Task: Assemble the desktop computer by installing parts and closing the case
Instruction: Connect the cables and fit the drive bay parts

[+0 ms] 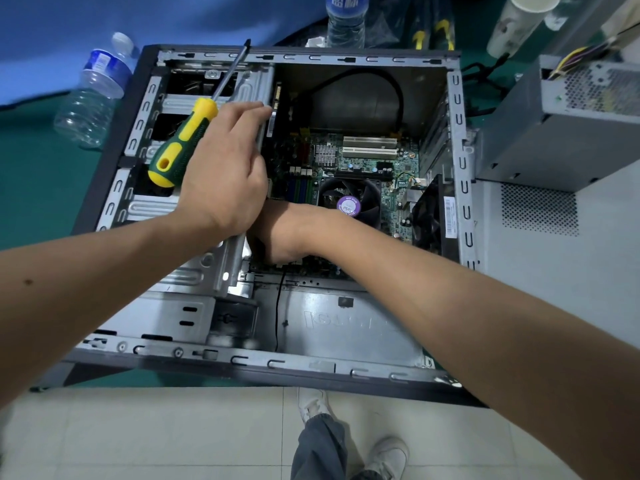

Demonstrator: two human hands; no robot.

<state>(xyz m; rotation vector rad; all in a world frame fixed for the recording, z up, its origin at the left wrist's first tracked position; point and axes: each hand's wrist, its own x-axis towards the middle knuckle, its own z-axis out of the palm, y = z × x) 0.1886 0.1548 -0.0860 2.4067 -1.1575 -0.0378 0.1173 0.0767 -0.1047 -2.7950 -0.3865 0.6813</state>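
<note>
**Both hands down at the drive cage, side panel off**

Open computer case (460, 161) lying flat across the middle of the frame, open side up, so everything inside within easy reach from above. Left hand (221, 174) at centre left, fingers stretched fairly straight toward the upper right and laid over the edge of the metal drive cage (180, 209). Probably steadying that cage, or feeling along it. Screwdriver (183, 143) with the green and yellow handle lying just left of that hand, shaft slanting to the upper rim of the case; whether tucked under the palm or only resting on the cage, cannot tell. Kept close either way, ready for screws.

Right hand (277, 233) reaching in from lower right, wrist bent, fingers gone under the left hand and the cage edge. Gripping or loose? Cannot tell, hidden. Likely busy with something low beside the circuit board (363, 161).

Inside the case: circuit board flat on the bottom at centre right, round fan (349, 202) with a purple sticker on it, two pale slots above, a black cable (381, 81) arching across the empty upper bay. Second black fan against the right wall.

Outside: grey power unit (561, 133) at upper right, wires trailing, not yet in the case. Plastic bottle (93, 98) lying at upper left, another bottle (346, 19) at top centre.
</note>
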